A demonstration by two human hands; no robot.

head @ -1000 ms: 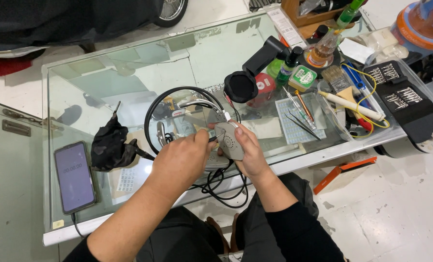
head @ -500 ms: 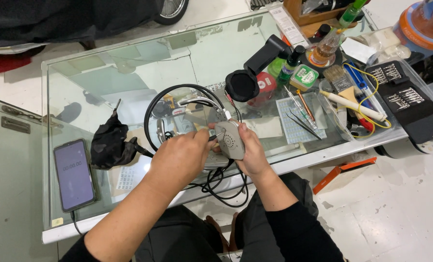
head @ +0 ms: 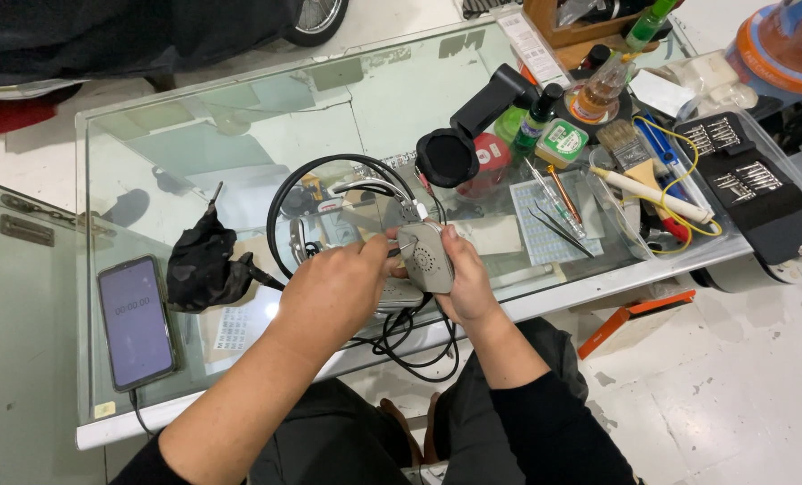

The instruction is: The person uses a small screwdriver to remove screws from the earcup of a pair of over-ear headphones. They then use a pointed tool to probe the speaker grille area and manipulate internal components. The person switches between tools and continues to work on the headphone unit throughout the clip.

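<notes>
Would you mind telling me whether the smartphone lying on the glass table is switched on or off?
On. The black smartphone lying flat near the glass table's left corner has a lit greyish-purple screen showing pale characters, with a dark cable at its lower end.

both forearms angle in from below, left hand knuckles up with fingers curled in toward the right hand, which is cupped palm-inward, thumb up, fingers wrapped closed.

My left hand hides its own fingertips & whatever they pinch. Grey device: back side covered by my right hand. Bit tray bits too small to ID. Orange tub cut off top-right.
</notes>
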